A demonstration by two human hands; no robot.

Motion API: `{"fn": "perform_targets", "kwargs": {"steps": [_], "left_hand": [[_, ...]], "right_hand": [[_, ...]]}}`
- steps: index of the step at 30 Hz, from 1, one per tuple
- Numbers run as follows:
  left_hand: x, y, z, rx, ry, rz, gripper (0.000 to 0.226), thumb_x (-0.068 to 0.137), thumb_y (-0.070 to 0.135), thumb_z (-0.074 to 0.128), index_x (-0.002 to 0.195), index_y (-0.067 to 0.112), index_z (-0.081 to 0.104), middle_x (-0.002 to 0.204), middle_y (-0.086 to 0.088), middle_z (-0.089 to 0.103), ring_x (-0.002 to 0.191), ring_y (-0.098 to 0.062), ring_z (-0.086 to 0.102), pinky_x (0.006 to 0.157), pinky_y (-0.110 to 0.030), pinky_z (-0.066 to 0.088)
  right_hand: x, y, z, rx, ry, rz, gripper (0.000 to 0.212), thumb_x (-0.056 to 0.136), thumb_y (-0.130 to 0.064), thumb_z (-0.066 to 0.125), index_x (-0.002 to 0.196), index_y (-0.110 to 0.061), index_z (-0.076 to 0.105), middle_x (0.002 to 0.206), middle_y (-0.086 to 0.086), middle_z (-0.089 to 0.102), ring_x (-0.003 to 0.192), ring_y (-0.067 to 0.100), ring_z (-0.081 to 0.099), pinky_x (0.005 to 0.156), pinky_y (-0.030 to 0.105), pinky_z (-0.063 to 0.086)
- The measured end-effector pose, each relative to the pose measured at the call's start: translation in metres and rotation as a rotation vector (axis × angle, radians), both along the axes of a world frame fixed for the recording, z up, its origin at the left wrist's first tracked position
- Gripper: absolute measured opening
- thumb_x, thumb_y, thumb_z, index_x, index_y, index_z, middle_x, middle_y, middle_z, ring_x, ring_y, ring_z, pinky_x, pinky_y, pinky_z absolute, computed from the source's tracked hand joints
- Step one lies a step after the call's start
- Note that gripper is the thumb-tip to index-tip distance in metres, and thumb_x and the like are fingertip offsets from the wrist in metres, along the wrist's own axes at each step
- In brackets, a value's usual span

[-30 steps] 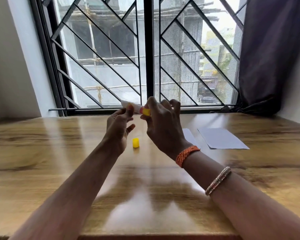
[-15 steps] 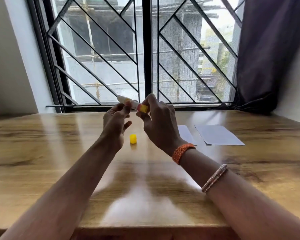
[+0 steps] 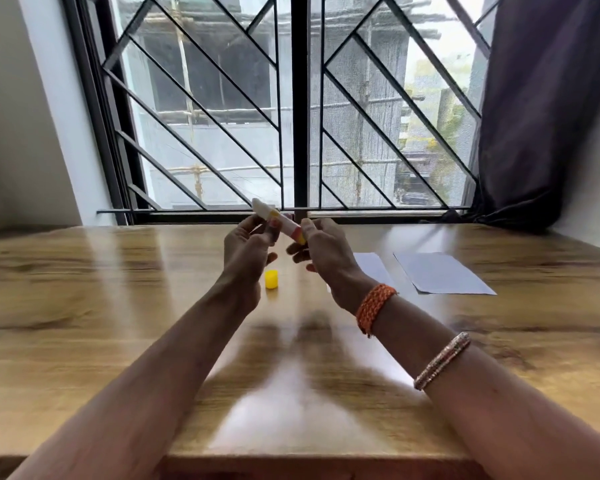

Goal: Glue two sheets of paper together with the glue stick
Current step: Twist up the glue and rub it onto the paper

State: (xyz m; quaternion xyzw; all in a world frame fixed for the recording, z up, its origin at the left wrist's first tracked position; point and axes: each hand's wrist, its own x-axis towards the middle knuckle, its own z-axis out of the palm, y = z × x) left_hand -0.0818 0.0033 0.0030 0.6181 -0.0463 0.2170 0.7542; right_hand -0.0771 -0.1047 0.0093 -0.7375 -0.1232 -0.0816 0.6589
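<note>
Glue stick (image 3: 280, 220): uncapped, pinched between left hand (image 3: 248, 249) and right hand (image 3: 321, 252). Yellow cap (image 3: 271, 279): on bench (image 3: 84, 289) below hands. Paper sheets (image 3: 442, 273): right of right hand.

The desk (image 3: 84, 323) is wood or a wood-look laminate with strong brown grain, and it's polished glossy enough to throw back the window light in pale streaks. The cap (image 3: 271, 279) on it looks like smooth yellow plastic. The glue stick (image 3: 280, 220) has a pale, smooth body with a red and yellow label, probably plastic, but it's too blurred to be sure. Two sheets (image 3: 440, 273) are plain matt white paper. The band (image 3: 374, 306) is braided orange thread, rough looking; the bangle (image 3: 442, 360) is shiny and metallic. The grille (image 3: 222, 109) is dark painted metal, and the curtain (image 3: 548, 98) is dull dark cloth.
</note>
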Motion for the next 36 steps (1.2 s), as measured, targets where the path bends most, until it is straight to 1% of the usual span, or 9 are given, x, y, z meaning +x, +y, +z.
{"fn": "perform_targets", "kwargs": {"steps": [4,9,12,15,19,22,25,31,36], "left_hand": [[0.001,-0.005,-0.003,-0.039,-0.005,0.116,0.017,0.087,0.019,0.061,0.072,0.025,0.065,0.05,0.025,0.059,0.066,-0.004,0.044,0.065,-0.026,0.037],[0.0,-0.005,0.0,-0.07,-0.014,0.09,0.013,0.087,0.018,0.062,0.075,0.024,0.064,0.057,0.024,0.063,0.067,-0.003,0.046,0.066,-0.026,0.037],[-0.001,-0.003,0.002,-0.065,-0.026,0.042,0.015,0.089,0.016,0.059,0.078,0.024,0.066,0.075,0.019,0.065,0.068,-0.001,0.048,0.066,-0.027,0.036],[-0.002,-0.002,0.001,-0.004,-0.037,-0.001,0.018,0.089,0.014,0.057,0.078,0.025,0.066,0.068,0.022,0.067,0.059,0.006,0.051,0.069,-0.027,0.035],[-0.003,-0.003,0.001,0.012,-0.03,-0.039,0.013,0.089,0.018,0.058,0.081,0.024,0.067,0.061,0.025,0.066,0.053,0.011,0.052,0.07,-0.027,0.037],[-0.003,-0.004,0.0,0.016,-0.025,-0.021,0.008,0.085,0.023,0.064,0.078,0.025,0.067,0.058,0.024,0.065,0.06,0.007,0.054,0.071,-0.028,0.038],[-0.004,-0.008,-0.002,0.039,-0.021,-0.018,0.006,0.081,0.028,0.066,0.078,0.024,0.064,0.056,0.02,0.066,0.049,0.01,0.053,0.065,-0.026,0.036],[-0.007,-0.013,-0.003,0.069,-0.055,-0.043,0.029,0.066,0.048,0.064,0.084,0.025,0.056,0.07,0.017,0.066,0.059,0.01,0.059,0.064,-0.027,0.037],[-0.008,-0.029,-0.019,0.28,0.093,-0.121,0.042,0.079,0.035,0.067,0.113,0.018,0.048,0.102,0.007,0.058,0.088,-0.004,0.054,0.066,-0.024,0.041]], "right_hand": [[0.006,-0.006,-0.002,-0.023,-0.096,-0.087,0.023,0.089,-0.02,0.063,0.108,-0.014,0.051,0.091,0.004,0.071,0.09,0.018,0.062,0.088,0.04,0.05],[0.008,-0.006,0.0,-0.067,-0.131,-0.086,0.016,0.086,-0.006,0.06,0.088,-0.02,0.054,0.083,0.003,0.072,0.095,0.023,0.065,0.093,0.048,0.05],[0.008,-0.007,0.003,-0.154,-0.113,-0.025,0.007,0.092,-0.012,0.054,0.085,-0.014,0.056,0.07,0.001,0.068,0.077,0.017,0.06,0.079,0.039,0.049],[0.006,-0.01,0.007,-0.135,-0.019,0.076,0.039,0.102,-0.032,0.038,0.077,-0.007,0.056,0.062,0.005,0.06,0.048,0.009,0.055,0.055,0.021,0.044],[0.003,-0.018,0.01,-0.126,0.046,0.096,0.05,0.102,-0.041,0.027,0.076,-0.007,0.052,0.063,0.007,0.055,0.03,0.001,0.049,0.033,0.008,0.035],[0.003,-0.019,0.012,-0.092,0.057,0.132,0.048,0.102,-0.043,0.026,0.082,-0.011,0.056,0.068,0.007,0.063,0.046,0.004,0.058,0.049,0.014,0.045],[0.004,-0.017,0.012,0.047,0.042,0.274,0.037,0.098,-0.046,0.039,0.109,-0.015,0.057,0.084,0.001,0.068,0.066,0.013,0.064,0.07,0.032,0.048],[0.004,-0.026,0.017,0.036,-0.092,0.346,0.024,0.092,-0.034,0.057,0.109,-0.022,0.068,0.082,0.002,0.071,0.054,0.01,0.065,0.058,0.021,0.055],[0.018,-0.051,0.023,0.327,0.0,0.075,0.015,0.086,-0.033,0.067,0.096,-0.023,0.071,0.071,-0.004,0.065,0.057,0.009,0.055,0.053,0.02,0.05]]}}
